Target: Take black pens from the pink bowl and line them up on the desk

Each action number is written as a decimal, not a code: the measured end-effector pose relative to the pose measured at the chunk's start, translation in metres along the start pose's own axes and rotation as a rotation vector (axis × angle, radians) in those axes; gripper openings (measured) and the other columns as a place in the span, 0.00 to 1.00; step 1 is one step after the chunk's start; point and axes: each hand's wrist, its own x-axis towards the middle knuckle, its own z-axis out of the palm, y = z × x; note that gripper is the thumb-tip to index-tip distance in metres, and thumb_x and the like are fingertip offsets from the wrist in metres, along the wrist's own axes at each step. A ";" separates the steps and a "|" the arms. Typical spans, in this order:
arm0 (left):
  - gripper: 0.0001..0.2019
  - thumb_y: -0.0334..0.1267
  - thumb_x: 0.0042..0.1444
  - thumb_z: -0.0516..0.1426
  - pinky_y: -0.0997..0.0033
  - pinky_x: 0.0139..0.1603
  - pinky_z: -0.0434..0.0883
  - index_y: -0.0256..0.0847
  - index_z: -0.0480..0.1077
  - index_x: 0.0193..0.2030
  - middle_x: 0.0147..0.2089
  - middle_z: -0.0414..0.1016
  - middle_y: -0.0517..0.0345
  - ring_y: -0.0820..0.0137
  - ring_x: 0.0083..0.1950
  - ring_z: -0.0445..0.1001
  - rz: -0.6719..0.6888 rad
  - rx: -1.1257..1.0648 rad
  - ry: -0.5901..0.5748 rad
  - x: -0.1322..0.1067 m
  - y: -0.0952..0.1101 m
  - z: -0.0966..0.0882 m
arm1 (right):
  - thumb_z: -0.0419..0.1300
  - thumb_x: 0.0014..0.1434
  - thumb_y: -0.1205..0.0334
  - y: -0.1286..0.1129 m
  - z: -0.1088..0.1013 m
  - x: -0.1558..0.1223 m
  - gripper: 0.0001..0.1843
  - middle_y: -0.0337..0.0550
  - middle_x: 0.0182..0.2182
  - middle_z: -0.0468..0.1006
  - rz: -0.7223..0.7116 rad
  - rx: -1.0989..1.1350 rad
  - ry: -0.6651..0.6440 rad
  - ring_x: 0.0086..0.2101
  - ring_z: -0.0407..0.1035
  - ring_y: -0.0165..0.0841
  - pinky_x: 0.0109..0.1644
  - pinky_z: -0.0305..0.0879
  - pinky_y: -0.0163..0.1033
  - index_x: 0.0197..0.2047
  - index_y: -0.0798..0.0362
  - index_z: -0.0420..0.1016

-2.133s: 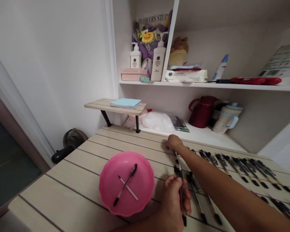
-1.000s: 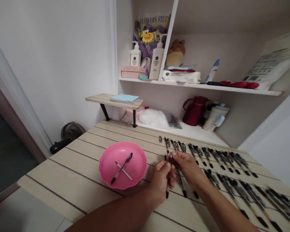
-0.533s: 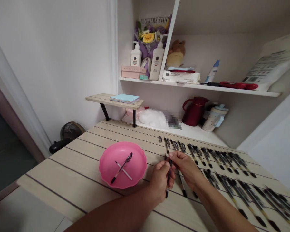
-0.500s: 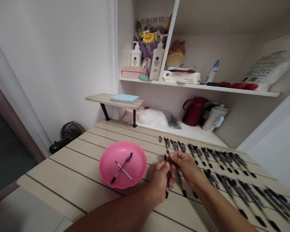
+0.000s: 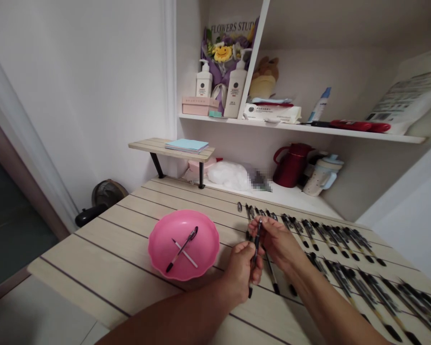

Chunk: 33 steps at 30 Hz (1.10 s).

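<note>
Closed around the barrel of a black pen [image 5: 257,245], my left hand [image 5: 242,270] keeps it near upright, tip upward, its dark lower end poking out below the fist. My right hand [image 5: 278,242] is closed at the pen's upper end, thumb and fingers about the pale tip. To the left sits a pink scalloped bowl [image 5: 156,239], holding a capped pen [image 5: 181,251] crossed over a thin white refill [image 5: 190,258]. Beneath and behind my hands lie more pen parts, partly hidden, including a pen body [image 5: 272,275] on the table.
Rows of pens, refills and caps [image 5: 373,292] cover the table's right side. A small raised stand [image 5: 147,143] bears blue paper [image 5: 187,144]. At the back are a red jug [image 5: 290,165], a pale tumbler [image 5: 321,177] and a white plastic bag [image 5: 228,175]; shelves rise above.
The pen shows more of its pale tip between my right fingers, which have shifted up slightly. My left hand still grips the barrel. The whole view has moved a little.
</note>
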 end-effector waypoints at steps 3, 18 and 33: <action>0.15 0.49 0.46 0.55 0.79 0.15 0.45 0.38 0.63 0.31 0.19 0.61 0.66 0.83 0.13 0.52 -0.017 -0.013 0.027 0.000 0.001 0.000 | 0.68 0.41 0.58 -0.002 -0.006 0.015 0.14 0.39 0.25 0.75 -0.038 0.045 0.085 0.26 0.69 0.26 0.28 0.68 0.30 0.30 0.54 0.72; 0.14 0.48 0.49 0.53 0.78 0.15 0.48 0.37 0.64 0.31 0.19 0.61 0.65 0.82 0.13 0.53 0.084 -0.068 0.163 0.012 -0.004 -0.005 | 0.59 0.43 0.69 0.022 -0.024 0.099 0.03 0.41 0.17 0.74 -0.050 -1.056 0.210 0.23 0.70 0.32 0.28 0.65 0.34 0.26 0.55 0.73; 0.15 0.49 0.49 0.53 0.78 0.15 0.48 0.37 0.63 0.31 0.17 0.61 0.65 0.81 0.12 0.53 0.052 -0.121 0.171 0.016 -0.008 -0.002 | 0.53 0.55 0.59 0.027 -0.004 0.110 0.12 0.51 0.35 0.77 -0.089 -1.882 0.060 0.39 0.71 0.38 0.38 0.59 0.36 0.38 0.52 0.75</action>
